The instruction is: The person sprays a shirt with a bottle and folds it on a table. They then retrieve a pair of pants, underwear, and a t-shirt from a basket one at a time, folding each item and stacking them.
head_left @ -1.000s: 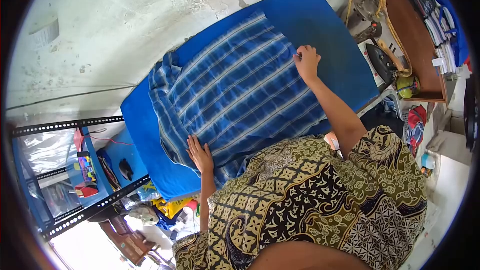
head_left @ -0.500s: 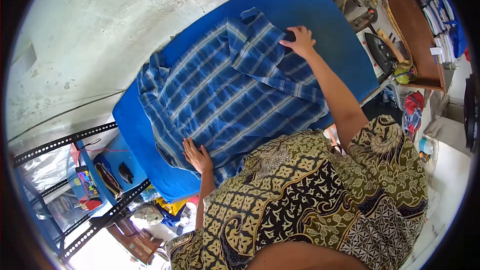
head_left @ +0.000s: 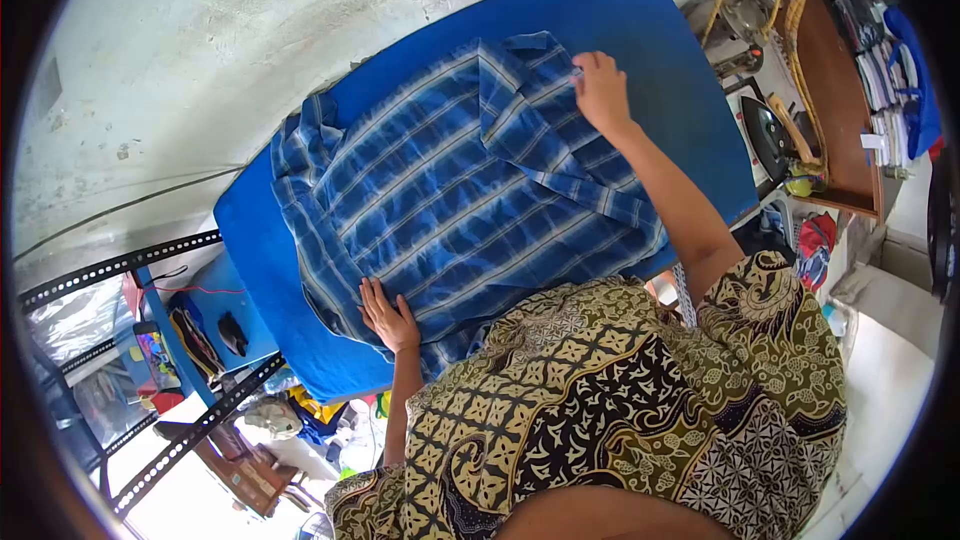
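A blue plaid shirt [head_left: 430,190] lies spread over a blue padded board [head_left: 690,130], its right part folded and rumpled. Near the shirt's lower left edge, my left hand [head_left: 388,318] rests flat on the cloth with fingers stretched out. My right hand [head_left: 602,95] is at the shirt's upper right, fingers curled, pinching the edge of the fabric between thumb and fingertips. A bunched part of the shirt sits at its far left end.
An iron [head_left: 765,138] stands on a stand right of the board, beside hanging yellow cords [head_left: 795,30]. A brown shelf [head_left: 845,90] holds folded packets. Black perforated metal rails [head_left: 195,430] run at the left. A bare wall [head_left: 230,40] borders the board's far side.
My right hand's spread fingers have closed on the shirt's edge, and the cloth there has shifted slightly. My left hand stays flat in place. The camera view has turned a little.
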Action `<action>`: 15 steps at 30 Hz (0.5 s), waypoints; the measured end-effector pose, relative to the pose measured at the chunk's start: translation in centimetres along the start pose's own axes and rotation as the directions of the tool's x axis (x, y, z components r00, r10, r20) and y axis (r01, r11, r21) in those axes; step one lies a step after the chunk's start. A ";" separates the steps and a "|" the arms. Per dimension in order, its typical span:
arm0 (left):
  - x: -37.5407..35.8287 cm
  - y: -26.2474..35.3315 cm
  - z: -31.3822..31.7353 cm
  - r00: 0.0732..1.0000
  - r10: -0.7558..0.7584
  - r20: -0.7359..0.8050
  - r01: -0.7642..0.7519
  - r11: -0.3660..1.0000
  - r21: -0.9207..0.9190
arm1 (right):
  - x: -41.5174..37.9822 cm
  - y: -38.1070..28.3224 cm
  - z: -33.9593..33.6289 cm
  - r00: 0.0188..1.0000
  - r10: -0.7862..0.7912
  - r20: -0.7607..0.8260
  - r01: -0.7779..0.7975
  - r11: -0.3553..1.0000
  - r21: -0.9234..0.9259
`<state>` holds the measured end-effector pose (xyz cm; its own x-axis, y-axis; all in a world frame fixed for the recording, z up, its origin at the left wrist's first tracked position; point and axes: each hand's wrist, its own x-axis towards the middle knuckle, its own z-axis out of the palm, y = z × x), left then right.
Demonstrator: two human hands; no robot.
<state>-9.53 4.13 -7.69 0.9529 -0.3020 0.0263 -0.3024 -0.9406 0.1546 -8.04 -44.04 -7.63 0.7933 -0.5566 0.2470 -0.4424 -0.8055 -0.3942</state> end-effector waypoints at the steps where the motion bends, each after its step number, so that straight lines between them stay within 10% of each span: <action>1: 0.1 0.0 -0.1 1.000 0.001 0.004 -0.001 1.000 -0.009 | 0.9 -1.3 0.5 0.995 -0.082 -0.060 0.085 0.995 0.050; 5: 0.0 -0.3 -0.2 0.999 0.006 0.032 -0.006 1.000 0.002 | 6.6 -2.5 3.4 0.883 -0.457 0.110 0.470 0.868 -0.163; 8: -0.1 -0.2 -0.4 0.999 -0.009 0.031 0.009 1.000 -0.015 | 12.0 0.2 3.9 0.992 -0.032 -0.125 0.002 0.972 -0.235; 11: 0.0 0.0 -0.7 0.999 -0.023 0.048 0.024 0.999 -0.030 | 13.6 -0.2 3.8 0.937 -0.104 -0.333 0.022 0.970 -0.241; 13: 0.1 -0.1 -0.7 0.997 -0.025 0.070 0.027 0.999 -0.031 | 12.1 -3.9 1.5 0.910 0.181 0.374 -0.182 0.983 -0.034; 15: 0.1 -0.4 -1.2 0.996 -0.027 0.082 0.030 0.999 -0.045 | 9.4 -5.8 1.7 0.888 0.172 0.426 -0.117 0.981 -0.152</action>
<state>-9.27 4.64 -6.54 0.9557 -0.2886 -0.0586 -0.2721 -0.9414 0.1993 2.66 -44.26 -4.59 0.8069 -0.5458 -0.2257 -0.5904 -0.7565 -0.2814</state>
